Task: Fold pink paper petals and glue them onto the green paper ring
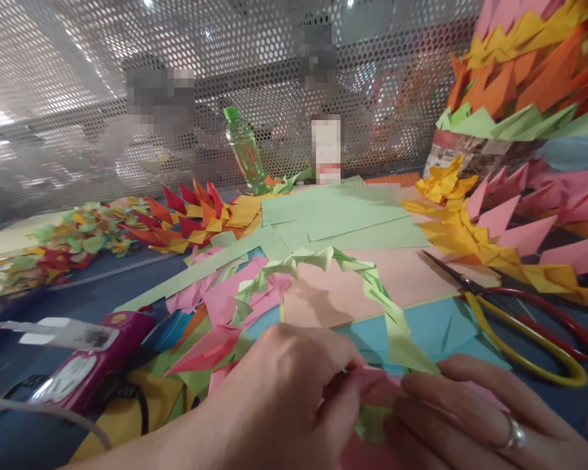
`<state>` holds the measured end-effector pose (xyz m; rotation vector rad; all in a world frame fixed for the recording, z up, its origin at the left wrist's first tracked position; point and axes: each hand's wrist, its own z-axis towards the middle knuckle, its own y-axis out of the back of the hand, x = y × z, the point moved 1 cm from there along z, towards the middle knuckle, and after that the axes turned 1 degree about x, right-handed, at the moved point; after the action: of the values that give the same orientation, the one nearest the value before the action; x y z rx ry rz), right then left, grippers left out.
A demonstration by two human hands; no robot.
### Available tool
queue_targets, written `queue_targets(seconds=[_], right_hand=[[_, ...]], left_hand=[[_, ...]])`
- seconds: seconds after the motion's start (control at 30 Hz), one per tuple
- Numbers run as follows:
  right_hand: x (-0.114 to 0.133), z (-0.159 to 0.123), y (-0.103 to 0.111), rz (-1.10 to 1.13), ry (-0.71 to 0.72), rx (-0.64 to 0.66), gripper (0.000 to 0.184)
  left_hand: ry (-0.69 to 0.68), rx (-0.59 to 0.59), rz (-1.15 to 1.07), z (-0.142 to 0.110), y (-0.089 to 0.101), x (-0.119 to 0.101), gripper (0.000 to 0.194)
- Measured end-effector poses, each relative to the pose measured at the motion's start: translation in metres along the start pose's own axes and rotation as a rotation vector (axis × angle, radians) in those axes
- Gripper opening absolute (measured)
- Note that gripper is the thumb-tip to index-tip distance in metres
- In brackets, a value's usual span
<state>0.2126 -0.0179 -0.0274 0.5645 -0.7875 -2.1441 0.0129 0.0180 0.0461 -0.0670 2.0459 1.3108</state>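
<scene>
A ring-like garland of folded light-green paper arches up in front of my hands, with pink and red folded pieces at its left end. My left hand is closed, thumb and forefinger pinching a pink folded paper piece. My right hand, a ring on one finger, is closed over the right end of the garland, beside the pink piece. Its thumb is hidden. Between the hands, below the pink piece, a bit of green paper shows.
Scissors with red and yellow handles lie at right. Paper sheets spread across the middle. A green bottle stands behind, before a perforated metal screen. A purple power bank with cables lies left. Folded-paper pieces line the right.
</scene>
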Motion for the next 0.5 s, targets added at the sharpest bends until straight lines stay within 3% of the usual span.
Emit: queue_targets(seconds=[0.5], right_hand=[[-0.0013, -0.0006, -0.0045, -0.009, 0.019, -0.04, 0.052]], left_hand=[[0.063, -0.008, -0.016, -0.0023, -0.005, 0.0012, 0.02]])
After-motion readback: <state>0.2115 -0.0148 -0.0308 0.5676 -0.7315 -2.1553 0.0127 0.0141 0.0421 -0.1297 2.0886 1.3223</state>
